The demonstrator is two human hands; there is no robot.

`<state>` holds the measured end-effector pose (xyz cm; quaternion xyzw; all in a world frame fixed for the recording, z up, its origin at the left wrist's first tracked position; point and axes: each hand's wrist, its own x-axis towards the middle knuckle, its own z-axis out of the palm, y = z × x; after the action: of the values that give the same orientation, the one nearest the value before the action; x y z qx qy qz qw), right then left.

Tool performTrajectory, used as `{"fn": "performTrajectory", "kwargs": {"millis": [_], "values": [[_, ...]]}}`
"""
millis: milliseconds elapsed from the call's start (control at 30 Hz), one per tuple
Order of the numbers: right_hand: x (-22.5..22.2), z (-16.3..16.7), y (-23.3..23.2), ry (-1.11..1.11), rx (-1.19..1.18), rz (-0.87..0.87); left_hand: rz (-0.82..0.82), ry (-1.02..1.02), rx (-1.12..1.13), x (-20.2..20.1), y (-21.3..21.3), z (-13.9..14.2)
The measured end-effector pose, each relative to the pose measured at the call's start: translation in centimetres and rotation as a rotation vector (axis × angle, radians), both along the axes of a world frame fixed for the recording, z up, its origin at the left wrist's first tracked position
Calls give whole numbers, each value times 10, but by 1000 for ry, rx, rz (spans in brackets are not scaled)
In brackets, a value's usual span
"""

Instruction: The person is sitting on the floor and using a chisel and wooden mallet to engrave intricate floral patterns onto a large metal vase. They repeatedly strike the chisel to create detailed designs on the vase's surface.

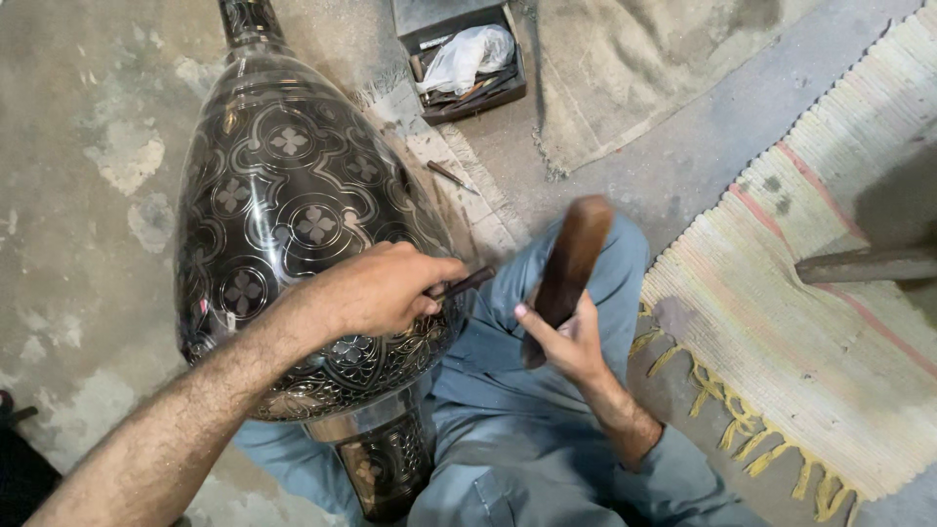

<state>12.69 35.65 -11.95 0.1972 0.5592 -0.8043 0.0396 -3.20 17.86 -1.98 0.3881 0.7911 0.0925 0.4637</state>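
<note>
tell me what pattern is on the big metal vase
Dark metal vase engraved with silvery interlaced circles holding four-petal flowers, seen in the head view.

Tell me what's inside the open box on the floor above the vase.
The dark box holds a crumpled white bag lying over several thin tools; only their ends poke out. Whatever lies beneath the bag is covered.

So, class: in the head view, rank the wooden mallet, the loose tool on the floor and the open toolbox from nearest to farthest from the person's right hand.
1. Wooden mallet: gripped in the right hand.
2. Loose tool: on the floor, up-left.
3. Open toolbox: at the top, farthest.
</note>
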Motion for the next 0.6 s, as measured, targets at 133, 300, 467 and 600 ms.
{"fn": "performTrajectory", "kwargs": {"millis": [133, 300, 467, 600], "values": [[-4, -3, 9, 224, 449, 151, 116, 44, 6, 10, -5, 6], [-15, -6, 25, 41, 453, 338, 253, 132, 77, 24, -20, 8], [-28, -10, 29, 74, 698, 601, 701, 118, 266, 61, -42, 12], [-44, -9, 28, 213, 897, 661, 800, 336, 417, 90, -50, 6]]}}
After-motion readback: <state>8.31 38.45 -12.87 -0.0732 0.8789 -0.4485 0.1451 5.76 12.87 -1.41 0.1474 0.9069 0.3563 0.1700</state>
